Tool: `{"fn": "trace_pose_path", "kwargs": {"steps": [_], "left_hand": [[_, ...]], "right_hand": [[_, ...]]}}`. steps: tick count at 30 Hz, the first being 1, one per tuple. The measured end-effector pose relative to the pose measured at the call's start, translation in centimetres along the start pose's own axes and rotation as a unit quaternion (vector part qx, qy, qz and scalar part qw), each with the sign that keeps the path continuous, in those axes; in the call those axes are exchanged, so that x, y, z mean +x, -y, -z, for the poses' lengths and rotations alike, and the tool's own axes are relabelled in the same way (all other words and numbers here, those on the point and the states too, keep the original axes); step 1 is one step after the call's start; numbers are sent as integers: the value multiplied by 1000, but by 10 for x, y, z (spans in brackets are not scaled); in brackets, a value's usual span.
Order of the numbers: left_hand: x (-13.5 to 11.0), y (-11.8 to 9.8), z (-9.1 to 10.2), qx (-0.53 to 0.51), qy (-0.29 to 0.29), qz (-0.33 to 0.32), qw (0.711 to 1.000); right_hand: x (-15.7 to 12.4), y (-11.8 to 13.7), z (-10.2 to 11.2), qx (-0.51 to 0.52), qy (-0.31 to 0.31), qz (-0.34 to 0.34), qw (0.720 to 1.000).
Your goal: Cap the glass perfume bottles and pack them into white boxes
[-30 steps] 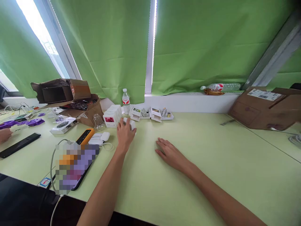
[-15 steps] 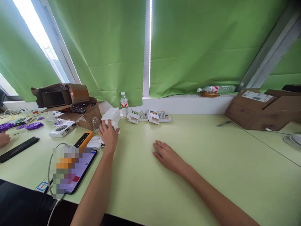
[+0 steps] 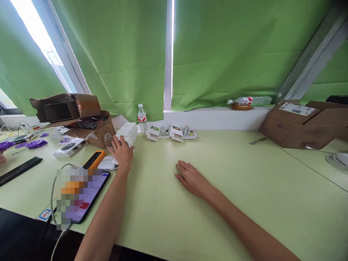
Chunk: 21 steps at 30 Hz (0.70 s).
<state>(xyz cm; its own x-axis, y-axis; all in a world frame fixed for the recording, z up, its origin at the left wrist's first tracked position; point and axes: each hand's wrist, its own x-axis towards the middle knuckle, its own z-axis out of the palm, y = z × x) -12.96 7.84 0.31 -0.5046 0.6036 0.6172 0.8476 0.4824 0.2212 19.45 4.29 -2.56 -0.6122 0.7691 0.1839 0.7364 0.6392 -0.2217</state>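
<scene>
While our left hand (image 3: 122, 155) is up at the white boxes (image 3: 131, 131), left of frame centre, our right hand (image 3: 194, 179) lies flat.
Left grip is wide, fingers spread; we can't tell if it touches a box. Right grip is uncurled, palm down on the tabletop (image 3: 154, 210).

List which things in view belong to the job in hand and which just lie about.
Likely the job:
Grouped white cardboard boxes, at the left hand
Perhaps two printed white cardboard boxes with open flaps

Likely just lying about:
Upright clear plastic bottle
Orange-and-black rectangular device
Black-edged rectangular phone, screen lit
Large brown cardboard box, right
</scene>
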Motion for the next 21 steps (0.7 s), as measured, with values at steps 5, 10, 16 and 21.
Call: {"fn": "trace_pose_path", "kwargs": {"steps": [5,10,16,21], "left_hand": [[2,1,0,-2,3,-6,1000],[3,2,-1,-1,5,3,1000],[4,2,-2,16,12,4,1000],[5,5,0,42,18,0,999]], "right_hand": [[0,-1,-1,1,-2,2,1000],[1,-1,-1,-7,4,7,1000],[1,0,0,-22,17,4,1000],[1,2,1,-16,21,-3,1000]]}}
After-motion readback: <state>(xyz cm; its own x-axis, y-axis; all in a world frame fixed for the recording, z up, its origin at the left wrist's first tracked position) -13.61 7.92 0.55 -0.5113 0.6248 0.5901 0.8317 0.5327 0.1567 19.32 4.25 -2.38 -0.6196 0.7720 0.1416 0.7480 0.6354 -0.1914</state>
